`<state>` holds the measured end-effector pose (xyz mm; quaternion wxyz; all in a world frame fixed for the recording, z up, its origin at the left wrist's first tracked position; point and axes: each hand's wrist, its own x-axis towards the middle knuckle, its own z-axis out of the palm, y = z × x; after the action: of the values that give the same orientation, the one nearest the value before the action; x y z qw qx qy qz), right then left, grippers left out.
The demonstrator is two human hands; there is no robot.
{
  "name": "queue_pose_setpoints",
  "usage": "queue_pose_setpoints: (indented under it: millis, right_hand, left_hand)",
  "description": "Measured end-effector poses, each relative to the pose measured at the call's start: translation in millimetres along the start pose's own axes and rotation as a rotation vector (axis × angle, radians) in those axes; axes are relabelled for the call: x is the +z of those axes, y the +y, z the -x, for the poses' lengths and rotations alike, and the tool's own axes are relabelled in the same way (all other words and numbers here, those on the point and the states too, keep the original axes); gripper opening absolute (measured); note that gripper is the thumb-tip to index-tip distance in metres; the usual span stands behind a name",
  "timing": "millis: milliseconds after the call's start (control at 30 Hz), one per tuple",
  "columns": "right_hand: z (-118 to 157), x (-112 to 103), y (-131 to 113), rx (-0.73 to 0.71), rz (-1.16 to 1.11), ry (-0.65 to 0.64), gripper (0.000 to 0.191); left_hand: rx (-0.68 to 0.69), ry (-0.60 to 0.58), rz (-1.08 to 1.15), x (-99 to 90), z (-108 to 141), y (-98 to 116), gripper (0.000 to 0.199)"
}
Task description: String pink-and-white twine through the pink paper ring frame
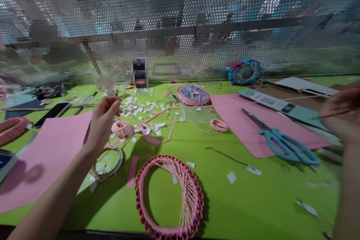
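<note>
Perforated metal screen [180,15] rises along the back of a lime-green bench [253,198], and craft materials cover much of its surface. The left hand [102,120] is raised over the left half of the bench, its fingers [114,101] pinched tightly together on what looks like a fine pale thread [121,98], too thin to see clearly. At the right edge, the blurred right hand [344,116] has its fingers [340,101] curled closed around a thin dark rod [330,114]. Below the left wrist sits a round hoop [108,163], with the green bench showing through it. Near the front edge lies a pink woven ring [191,198] with a red scalloped border. Blue-handled scissors [287,146] rest on a pink paper sheet [267,127] toward the right, and a second pink paper sheet [42,165] lies at the left. White paper scraps [137,110] and 2 balls of pink twine [120,128] are scattered mid-bench. Toward the back edge stands a blue woven ring [245,72]. A teal strip [272,105] carries a printed label, too small to read, and a blurred upright object [140,73] shows nothing legible.
</note>
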<state>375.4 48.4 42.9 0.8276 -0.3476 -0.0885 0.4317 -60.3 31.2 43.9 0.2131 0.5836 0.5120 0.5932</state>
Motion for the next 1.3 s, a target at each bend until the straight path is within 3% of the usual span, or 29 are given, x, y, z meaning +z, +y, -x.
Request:
queue_pose_setpoints:
  millis: [67,200,300,400,467,667,767,900,1067,1133,1200,1300]
  right_hand:
    - [11,2,3,0.000,0.047,-0.011,0.069]
    - [55,28,21,0.066,0.159,-0.132,0.063]
    - [74,43,36,0.064,0.218,-0.269,0.052]
    - [77,43,50,0.086,0.241,-0.402,0.039]
    - [77,39,60,0.106,0.296,-0.470,0.030]
    - [82,31,87,0.120,0.530,-0.655,0.016]
    - [83,28,93,0.067,0.717,-0.673,0.011]
    - [82,24,96,-0.045,0.851,-0.687,0.015]
    - [80,20,99,-0.232,1.135,-0.739,0.023]
    - [82,19,104,-0.260,1.146,-0.774,0.024]
    - [87,20,109,-0.186,1.059,-0.808,0.025]
    - [102,22,114,0.134,0.841,-0.944,0.027]
  left_hand:
    - [0.025,-0.090,-0.084,3.3,-1,2,0.009]
    - [0.202,-0.547,-0.516,20.1,14,12,0.016]
    - [0.355,-0.772,-0.689,30.1,34,23,0.020]
    - [0.298,-1.051,-0.701,34.8,52,30,0.023]
    - [0.274,-1.149,-0.691,38.6,61,27,0.027]
    - [0.333,-1.109,-0.679,52.8,73,5,0.031]
    - [0.321,-0.955,-0.635,49.8,69,8,0.030]
    - [0.325,-0.704,-0.594,36.8,56,27,0.027]
    - [0.396,-0.519,-0.645,26.3,43,43,0.034]
    - [0.379,-0.475,-0.649,25.1,42,42,0.036]
    - [0.375,-0.462,-0.648,25.0,43,40,0.037]
    - [0.384,-0.470,-0.663,26.6,47,35,0.036]
